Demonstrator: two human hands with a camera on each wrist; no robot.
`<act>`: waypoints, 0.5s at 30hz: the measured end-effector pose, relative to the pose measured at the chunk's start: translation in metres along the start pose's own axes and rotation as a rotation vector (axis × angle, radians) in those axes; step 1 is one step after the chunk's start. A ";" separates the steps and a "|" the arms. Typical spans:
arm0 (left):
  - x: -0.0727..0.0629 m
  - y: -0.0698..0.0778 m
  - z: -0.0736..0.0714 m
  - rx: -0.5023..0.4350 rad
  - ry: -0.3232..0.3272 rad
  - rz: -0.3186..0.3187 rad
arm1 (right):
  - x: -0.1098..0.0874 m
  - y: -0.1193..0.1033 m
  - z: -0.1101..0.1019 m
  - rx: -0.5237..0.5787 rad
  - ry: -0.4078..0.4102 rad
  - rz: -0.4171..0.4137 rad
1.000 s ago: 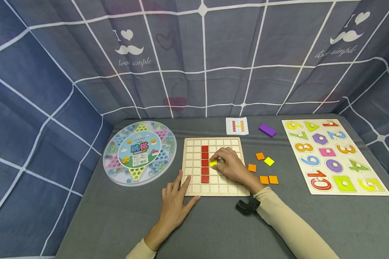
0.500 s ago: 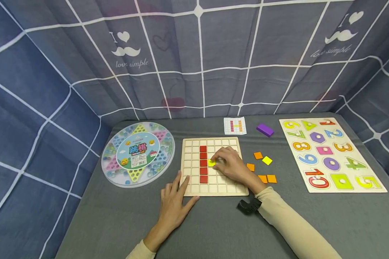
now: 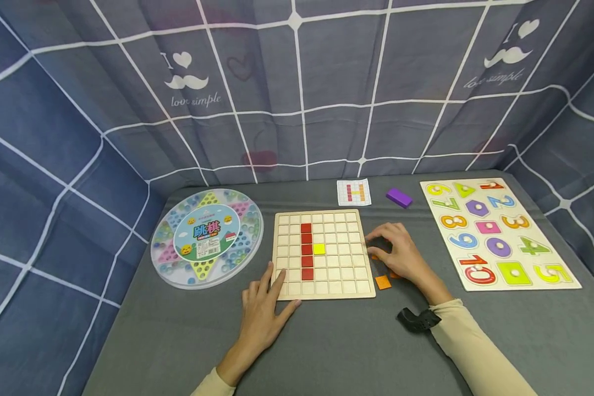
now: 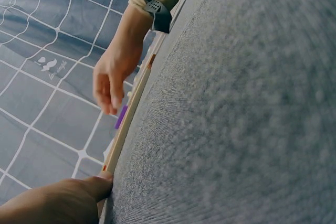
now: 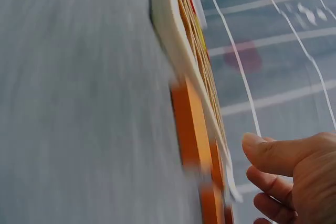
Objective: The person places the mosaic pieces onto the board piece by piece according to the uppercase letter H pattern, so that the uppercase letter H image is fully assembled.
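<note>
A wooden grid board [image 3: 344,275] lies on the grey cloth. A column of red square tiles [image 3: 307,250] sits in its cells, with one yellow tile [image 3: 319,249] beside the column's middle. My left hand [image 3: 263,313] rests at the board's lower left corner, fingers extended; its thumb [image 4: 102,184] touches the edge in the left wrist view. Just right of the board, my right hand [image 3: 401,253] hovers over loose orange tiles [image 3: 383,282], partly hiding them. In the right wrist view its thumb and bent fingers hold nothing, apart from the blurred orange tiles [image 5: 190,127].
Behind the board lie a small printed pattern card [image 3: 353,201] and a purple block [image 3: 399,198]. A round Chinese checkers set [image 3: 208,236] is at the left, a number-and-shape puzzle board [image 3: 475,220] at the right. A checked curtain [image 3: 257,137] closes off the back.
My right hand has let go of the yellow tile in its cell and moved right, off the board to the loose orange tiles. My left hand stays at the corner. The head view has shifted slightly.
</note>
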State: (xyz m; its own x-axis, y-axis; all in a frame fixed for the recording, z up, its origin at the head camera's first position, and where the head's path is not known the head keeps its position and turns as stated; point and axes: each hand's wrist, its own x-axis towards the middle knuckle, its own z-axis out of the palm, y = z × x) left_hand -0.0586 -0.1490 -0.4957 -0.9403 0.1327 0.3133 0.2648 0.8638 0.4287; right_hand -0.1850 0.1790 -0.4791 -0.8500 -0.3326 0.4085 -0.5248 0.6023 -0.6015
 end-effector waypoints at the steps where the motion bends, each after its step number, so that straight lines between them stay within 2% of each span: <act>1: 0.000 0.000 0.000 -0.002 0.000 0.001 | -0.003 0.005 -0.005 -0.011 0.016 0.007; 8: -0.001 0.001 0.000 -0.003 0.005 0.002 | -0.019 0.033 -0.027 -0.053 0.091 0.050; 15: 0.000 0.001 0.000 0.007 0.000 -0.005 | -0.026 0.043 -0.030 -0.064 0.054 0.116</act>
State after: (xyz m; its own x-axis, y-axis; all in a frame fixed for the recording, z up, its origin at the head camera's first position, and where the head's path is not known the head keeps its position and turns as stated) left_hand -0.0579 -0.1482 -0.4949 -0.9418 0.1284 0.3107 0.2584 0.8676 0.4248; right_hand -0.1842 0.2351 -0.4944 -0.9002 -0.2192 0.3763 -0.4176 0.6798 -0.6029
